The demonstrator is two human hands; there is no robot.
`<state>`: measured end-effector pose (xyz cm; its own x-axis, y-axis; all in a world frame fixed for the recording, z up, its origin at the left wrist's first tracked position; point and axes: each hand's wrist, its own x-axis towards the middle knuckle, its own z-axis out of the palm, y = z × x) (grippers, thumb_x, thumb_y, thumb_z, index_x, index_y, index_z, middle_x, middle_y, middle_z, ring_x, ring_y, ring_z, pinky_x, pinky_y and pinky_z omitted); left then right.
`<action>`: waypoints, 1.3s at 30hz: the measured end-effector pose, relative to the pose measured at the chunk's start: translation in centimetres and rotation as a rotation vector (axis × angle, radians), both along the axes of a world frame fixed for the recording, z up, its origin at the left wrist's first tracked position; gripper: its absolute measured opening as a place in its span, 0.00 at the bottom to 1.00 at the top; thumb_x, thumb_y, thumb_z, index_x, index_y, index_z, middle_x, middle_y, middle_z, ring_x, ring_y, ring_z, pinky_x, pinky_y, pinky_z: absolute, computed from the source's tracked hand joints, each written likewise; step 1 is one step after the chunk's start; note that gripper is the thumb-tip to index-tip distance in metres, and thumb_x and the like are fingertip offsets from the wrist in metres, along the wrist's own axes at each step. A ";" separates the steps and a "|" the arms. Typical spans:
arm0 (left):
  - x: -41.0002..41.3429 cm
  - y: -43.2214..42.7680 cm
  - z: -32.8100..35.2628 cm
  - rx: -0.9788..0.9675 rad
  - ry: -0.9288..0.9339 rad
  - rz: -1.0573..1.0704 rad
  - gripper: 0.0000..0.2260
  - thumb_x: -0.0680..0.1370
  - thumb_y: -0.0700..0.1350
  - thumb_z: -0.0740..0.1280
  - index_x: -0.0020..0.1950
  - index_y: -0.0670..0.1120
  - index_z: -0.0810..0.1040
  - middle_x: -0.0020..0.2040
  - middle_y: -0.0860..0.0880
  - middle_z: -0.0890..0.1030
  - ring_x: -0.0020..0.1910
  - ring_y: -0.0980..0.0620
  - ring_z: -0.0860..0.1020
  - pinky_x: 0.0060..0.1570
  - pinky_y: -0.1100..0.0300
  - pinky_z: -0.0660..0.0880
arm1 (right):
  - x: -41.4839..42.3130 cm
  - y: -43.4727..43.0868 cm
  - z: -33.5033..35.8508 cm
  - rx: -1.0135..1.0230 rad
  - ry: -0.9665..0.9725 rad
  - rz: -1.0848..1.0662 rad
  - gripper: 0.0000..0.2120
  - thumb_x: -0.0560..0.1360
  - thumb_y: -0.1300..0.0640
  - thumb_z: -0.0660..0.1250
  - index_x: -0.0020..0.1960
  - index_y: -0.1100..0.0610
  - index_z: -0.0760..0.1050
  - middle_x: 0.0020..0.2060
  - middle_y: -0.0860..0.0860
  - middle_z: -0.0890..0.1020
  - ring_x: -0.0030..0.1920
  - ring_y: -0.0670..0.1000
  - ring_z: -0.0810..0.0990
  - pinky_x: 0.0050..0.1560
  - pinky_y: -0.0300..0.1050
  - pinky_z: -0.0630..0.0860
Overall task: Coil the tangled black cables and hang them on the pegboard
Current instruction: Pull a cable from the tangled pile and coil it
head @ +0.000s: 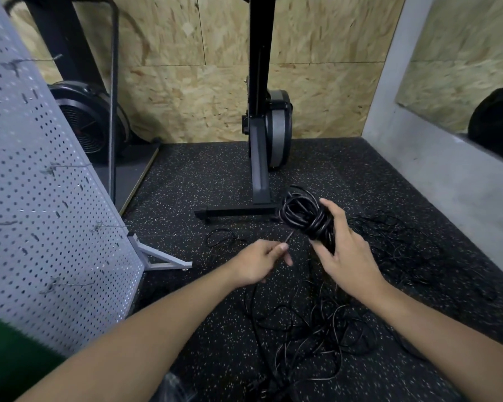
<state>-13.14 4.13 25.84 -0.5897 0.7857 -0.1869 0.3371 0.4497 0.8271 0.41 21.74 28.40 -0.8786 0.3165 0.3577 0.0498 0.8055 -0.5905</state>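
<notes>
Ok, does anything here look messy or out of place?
Yes: thin black cables sprawl tangled across the speckled black rubber floor, and one small stray cable loop lies apart. Only the black cable coil in the right hand is tidy.

Right hand (343,256) gripping cable coil (305,216), left hand (259,264) apparently pinching its strand, pegboard (41,198) left

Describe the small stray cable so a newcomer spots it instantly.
Find the black exercise machine at the wooden wall and its floor bar. Just in front lies a small cable loop, thin and flat, left of the big tangle.
</notes>
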 end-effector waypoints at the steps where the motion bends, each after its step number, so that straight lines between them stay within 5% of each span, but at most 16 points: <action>1: 0.7 0.7 0.4 -0.032 0.076 -0.003 0.21 0.88 0.55 0.55 0.48 0.46 0.82 0.29 0.52 0.67 0.27 0.53 0.69 0.32 0.57 0.68 | -0.2 0.3 0.0 0.045 -0.051 -0.078 0.38 0.81 0.53 0.69 0.81 0.41 0.48 0.55 0.51 0.84 0.41 0.50 0.83 0.47 0.53 0.77; 4: 2.8 2.4 1.4 -0.127 0.293 -0.073 0.22 0.88 0.52 0.56 0.39 0.43 0.73 0.34 0.47 0.76 0.34 0.47 0.74 0.36 0.55 0.68 | -0.5 0.9 -0.5 0.227 -0.315 -0.205 0.37 0.81 0.52 0.67 0.81 0.47 0.46 0.61 0.54 0.82 0.52 0.60 0.84 0.50 0.55 0.77; 8: 4.5 3.4 2.1 -0.216 0.382 -0.174 0.23 0.88 0.52 0.56 0.43 0.40 0.80 0.40 0.42 0.84 0.40 0.43 0.83 0.49 0.48 0.81 | -0.5 1.6 -1.5 0.409 -0.524 -0.207 0.33 0.81 0.53 0.66 0.78 0.55 0.50 0.61 0.54 0.80 0.53 0.60 0.84 0.47 0.54 0.77; 13: 4.9 2.7 3.5 -0.187 0.491 -0.203 0.21 0.88 0.53 0.57 0.45 0.41 0.80 0.42 0.45 0.83 0.42 0.45 0.82 0.48 0.50 0.80 | -0.6 2.1 -0.8 0.483 -0.509 -0.191 0.27 0.81 0.54 0.66 0.74 0.55 0.57 0.61 0.52 0.79 0.57 0.59 0.83 0.43 0.51 0.71; 17: 4.0 1.3 5.0 -0.213 0.649 -0.292 0.10 0.86 0.50 0.61 0.53 0.46 0.78 0.42 0.50 0.78 0.37 0.52 0.77 0.35 0.57 0.71 | -0.5 2.1 -0.6 0.504 -0.520 -0.137 0.27 0.81 0.52 0.67 0.73 0.53 0.58 0.62 0.50 0.79 0.58 0.58 0.83 0.45 0.52 0.71; 21: 2.1 0.4 6.2 -0.030 0.786 -0.293 0.08 0.82 0.51 0.70 0.53 0.47 0.83 0.49 0.52 0.82 0.48 0.51 0.80 0.50 0.51 0.78 | -0.5 2.4 -0.2 0.555 -0.519 -0.032 0.29 0.80 0.51 0.69 0.75 0.51 0.58 0.64 0.48 0.79 0.59 0.56 0.82 0.45 0.50 0.72; 23: 1.6 0.3 6.5 0.059 0.790 -0.264 0.09 0.77 0.53 0.76 0.49 0.49 0.84 0.47 0.55 0.82 0.47 0.54 0.79 0.48 0.51 0.78 | -0.4 2.4 0.0 0.590 -0.508 0.100 0.28 0.79 0.51 0.69 0.74 0.48 0.59 0.65 0.46 0.78 0.59 0.55 0.82 0.47 0.51 0.77; 26: 1.0 0.2 7.0 0.110 0.665 -0.190 0.13 0.67 0.54 0.83 0.42 0.51 0.83 0.39 0.57 0.83 0.41 0.58 0.79 0.44 0.54 0.77 | 0.0 2.0 0.1 0.591 -0.506 0.273 0.29 0.80 0.49 0.68 0.76 0.47 0.59 0.67 0.44 0.77 0.62 0.52 0.81 0.51 0.54 0.79; 29: 0.1 -0.3 7.3 0.155 0.427 -0.199 0.10 0.66 0.51 0.84 0.41 0.50 0.87 0.39 0.57 0.86 0.42 0.58 0.83 0.49 0.55 0.80 | 0.6 1.6 0.6 0.556 -0.428 0.337 0.30 0.80 0.49 0.69 0.78 0.47 0.60 0.69 0.42 0.76 0.65 0.50 0.79 0.56 0.53 0.79; 34: -1.9 -1.7 6.6 0.204 0.101 -0.214 0.07 0.72 0.45 0.81 0.48 0.44 0.90 0.43 0.44 0.88 0.46 0.40 0.85 0.56 0.43 0.81 | 1.4 -0.1 1.6 0.510 -0.332 0.402 0.33 0.79 0.50 0.71 0.79 0.46 0.59 0.70 0.41 0.76 0.68 0.44 0.76 0.59 0.50 0.79; 39: -4.0 -3.2 4.2 0.217 -0.182 -0.053 0.13 0.78 0.46 0.74 0.60 0.41 0.87 0.47 0.42 0.87 0.46 0.47 0.84 0.53 0.52 0.81 | 1.5 -0.8 1.9 0.487 -0.236 0.378 0.37 0.76 0.51 0.74 0.78 0.45 0.57 0.64 0.44 0.80 0.62 0.46 0.79 0.56 0.48 0.80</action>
